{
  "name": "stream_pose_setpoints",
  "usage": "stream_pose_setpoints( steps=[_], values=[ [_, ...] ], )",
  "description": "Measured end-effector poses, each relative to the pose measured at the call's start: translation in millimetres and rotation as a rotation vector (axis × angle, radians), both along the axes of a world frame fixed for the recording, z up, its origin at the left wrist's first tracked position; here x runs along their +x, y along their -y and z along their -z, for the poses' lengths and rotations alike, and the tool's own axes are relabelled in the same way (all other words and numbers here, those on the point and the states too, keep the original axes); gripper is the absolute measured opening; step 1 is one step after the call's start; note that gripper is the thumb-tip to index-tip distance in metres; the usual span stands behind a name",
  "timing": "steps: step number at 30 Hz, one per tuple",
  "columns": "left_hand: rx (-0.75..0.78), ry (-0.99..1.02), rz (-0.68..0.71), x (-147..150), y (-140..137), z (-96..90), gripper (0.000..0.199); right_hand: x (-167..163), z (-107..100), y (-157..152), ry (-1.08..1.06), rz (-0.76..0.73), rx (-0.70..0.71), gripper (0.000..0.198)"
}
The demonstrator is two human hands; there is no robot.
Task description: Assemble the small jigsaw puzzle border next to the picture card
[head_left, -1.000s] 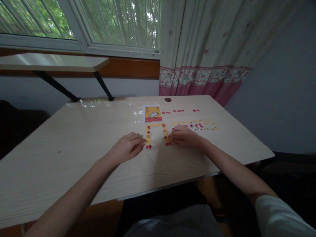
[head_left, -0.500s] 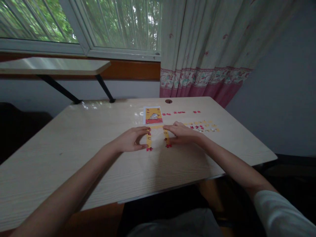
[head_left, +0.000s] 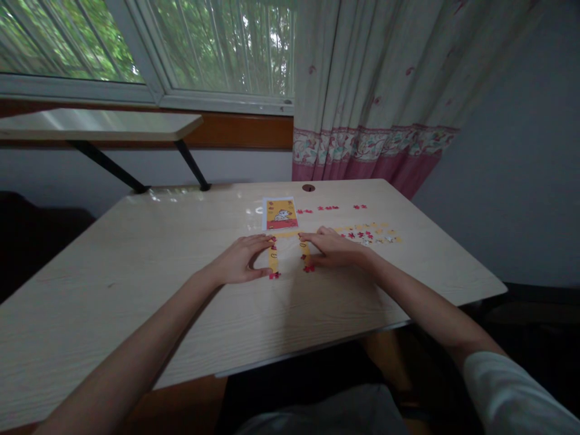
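Observation:
A partly assembled jigsaw border lies on the table as a yellow top strip with two side strips running down toward me. My left hand rests at the outer edge of the left strip, thumb and fingers spread, touching its upper and lower ends. Opposite it, my right hand touches the right strip, its thumb and fingers also apart. Red pieces form the lower end of each strip. Just behind the border is a picture card showing a white animal on yellow and red.
Loose yellow, red and white puzzle pieces lie right of my right hand. Several red pieces sit in a row farther back. A raised shelf stands at the back left, and a curtain hangs behind the table.
The view has shifted slightly. Both hands keep nearly the same places at the side strips; the left thumb sits marginally lower beside the left strip.

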State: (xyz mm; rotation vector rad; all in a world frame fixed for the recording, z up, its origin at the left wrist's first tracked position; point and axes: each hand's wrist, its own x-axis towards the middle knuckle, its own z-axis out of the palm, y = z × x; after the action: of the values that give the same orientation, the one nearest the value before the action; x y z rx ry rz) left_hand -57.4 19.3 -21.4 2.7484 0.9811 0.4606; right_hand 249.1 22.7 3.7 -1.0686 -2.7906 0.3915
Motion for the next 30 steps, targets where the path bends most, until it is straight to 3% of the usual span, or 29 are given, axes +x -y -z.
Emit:
stream_pose_setpoints(
  steps=[30],
  values=[
    [0.018,0.025,-0.022,-1.8,0.8,2.7,0.061,0.3,3.7,-3.7,-0.036,-0.033,0.003,0.065]
  ],
)
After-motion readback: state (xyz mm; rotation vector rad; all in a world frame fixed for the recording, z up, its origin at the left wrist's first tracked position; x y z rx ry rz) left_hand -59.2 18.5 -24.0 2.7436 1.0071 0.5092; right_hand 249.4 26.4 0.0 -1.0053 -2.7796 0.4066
